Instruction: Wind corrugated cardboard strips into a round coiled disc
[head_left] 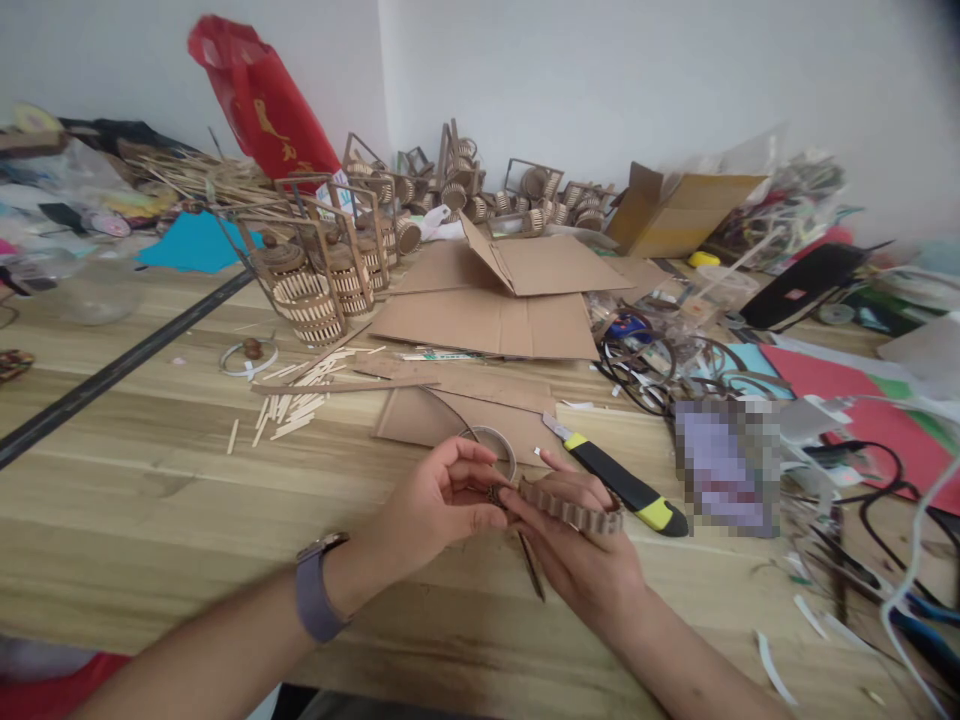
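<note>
A narrow strip of corrugated cardboard (574,512), its wavy side showing, lies curved across the fingers of my right hand (600,570), which is closed on it. My left hand (442,495), a watch at its wrist, pinches the strip's left end, where the fingertips of both hands meet. Below that spot a thin dark strip (531,568) hangs down. Just behind my fingers stands a pale ring (501,442), partly hidden by my left hand. To the right of my hands lies a black and yellow utility knife (622,480) with its blade out.
Flat cardboard pieces (487,322) lie mid-table, with short wooden sticks (296,405) to their left. Several small slatted baskets (311,305) stand behind those. A long black bar (127,365) crosses the left side. Cables (877,480) and coloured paper (832,400) crowd the right.
</note>
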